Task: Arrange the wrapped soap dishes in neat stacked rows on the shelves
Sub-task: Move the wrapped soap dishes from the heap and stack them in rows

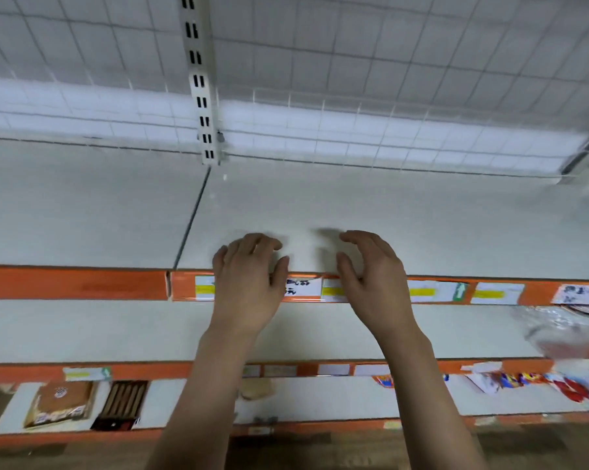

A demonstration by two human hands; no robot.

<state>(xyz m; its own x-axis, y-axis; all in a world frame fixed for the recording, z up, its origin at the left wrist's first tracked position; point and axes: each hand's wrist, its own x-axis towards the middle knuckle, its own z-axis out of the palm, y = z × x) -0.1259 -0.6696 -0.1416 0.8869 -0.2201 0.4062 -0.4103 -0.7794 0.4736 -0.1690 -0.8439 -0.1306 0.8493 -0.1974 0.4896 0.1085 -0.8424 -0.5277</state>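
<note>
Both my hands are hanging out over the front edge of the top shelf (pixel 354 212) right now. My left hand (pixel 249 283) is sitting with its fingers loosely curled and apart, holding nothing, thumb pointing toward the other one. My right hand (pixel 371 279) is mirroring it just beside, fingers bent and spread, also gripping nothing, with a bare gap of shelf showing between the two. Under my palms the orange price rail (pixel 83 284) is running left to right with white and yellow labels (pixel 496 293) stuck on it. The only thing looking like wrapped soap dishes (pixel 564 330) is a blurry clear-plastic bundle sitting on the middle shelf way off to my right, well apart from my hands. On the bottom shelf, a brown box (pixel 61 403) is lying next to a dark tray (pixel 123 403) at the left, and some colourful packets (pixel 571 385) are lying at the right.
</note>
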